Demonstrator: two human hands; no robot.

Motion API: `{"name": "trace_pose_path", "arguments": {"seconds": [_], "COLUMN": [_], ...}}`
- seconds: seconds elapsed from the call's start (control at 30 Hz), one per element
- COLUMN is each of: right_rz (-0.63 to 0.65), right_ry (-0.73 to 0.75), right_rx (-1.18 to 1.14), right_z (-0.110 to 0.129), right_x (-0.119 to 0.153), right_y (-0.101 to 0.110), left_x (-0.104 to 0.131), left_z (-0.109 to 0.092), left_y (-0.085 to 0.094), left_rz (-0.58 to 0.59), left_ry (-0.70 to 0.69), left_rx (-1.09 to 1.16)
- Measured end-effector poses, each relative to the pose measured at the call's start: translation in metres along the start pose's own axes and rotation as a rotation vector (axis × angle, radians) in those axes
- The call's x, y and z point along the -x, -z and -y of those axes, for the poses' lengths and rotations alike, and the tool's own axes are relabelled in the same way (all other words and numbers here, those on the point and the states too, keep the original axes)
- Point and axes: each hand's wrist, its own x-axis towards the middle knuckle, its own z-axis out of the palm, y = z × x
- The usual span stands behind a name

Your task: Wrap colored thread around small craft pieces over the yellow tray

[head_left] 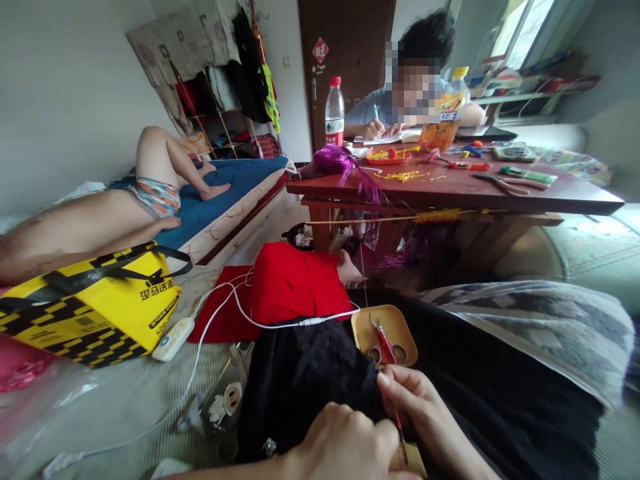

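My right hand [417,400] pinches the end of a thin yellowish strand or stick near its fingertips, above black cloth [310,380]. Beside it on the left, my left hand [345,440] is curled, back of the hand up; its fingertips are hidden, so what it holds cannot be made out. A thin dark-orange piece [399,421] runs between the hands down to a small tan block [413,460] at the bottom edge. Just beyond my right hand lies a yellow tray [410,323] with red-handled tweezers or a similar tool [385,345] and small round items.
Ahead stands a red-brown table [450,183] with bottles, pliers [503,182], purple threads [333,160] and yellow bits. A person writes behind it; another lies on the bed at left. A white cable [200,347], red cloth [295,283] and yellow bag [115,300] are to my left.
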Motion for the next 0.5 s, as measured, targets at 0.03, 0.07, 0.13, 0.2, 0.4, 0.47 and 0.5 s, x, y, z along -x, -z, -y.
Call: {"name": "trace_pose_path", "arguments": {"seconds": [0.03,0.07,0.13,0.2,0.4,0.47,0.5], "right_rz": [-0.001,-0.003,-0.005,-0.007,-0.037,-0.042,-0.047], "right_ry": [-0.006,-0.011,-0.014,-0.016,-0.029,-0.039,-0.045], "right_rx": [-0.008,-0.015,-0.025,-0.036,-0.086,-0.102,-0.109], "right_z": [-0.001,-0.002,-0.003,-0.004,-0.007,-0.008,-0.009], "right_x": [-0.001,-0.002,-0.005,-0.007,-0.015,-0.018,-0.02], "right_y": [0.001,0.001,0.002,0.004,0.008,0.01,0.011], "left_x": [0.0,-0.001,-0.002,-0.003,-0.009,-0.01,-0.011], "left_z": [0.0,-0.001,-0.001,-0.002,-0.005,-0.007,-0.007], "left_y": [0.001,0.002,0.004,0.005,0.007,0.008,0.008], "left_rz": [0.01,0.019,0.027,-0.003,0.006,0.022,0.027], "left_ry": [0.001,0.004,0.003,-0.008,-0.014,-0.011,-0.009], "left_rx": [-0.006,-0.018,-0.043,-0.06,-0.103,-0.104,-0.105]}}
